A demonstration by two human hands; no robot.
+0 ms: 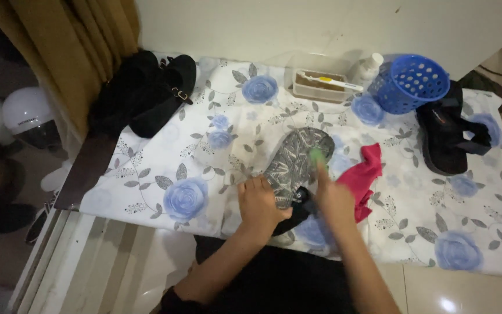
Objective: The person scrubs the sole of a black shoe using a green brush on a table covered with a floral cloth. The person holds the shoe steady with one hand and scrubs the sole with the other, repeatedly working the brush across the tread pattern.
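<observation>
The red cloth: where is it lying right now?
In the head view the red cloth lies on the flowered sheet, right of centre, just beside the upturned shoe sole and the right hand.

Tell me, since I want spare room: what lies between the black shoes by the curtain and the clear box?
Only bare flowered cloth lies between the black shoes and the clear box, in the head view.

Both bare forearms reach forward, close together. The left hand [260, 203] presses down, fingers curled. The right hand [333, 197] is blurred, its fingers closed in a grip.
</observation>
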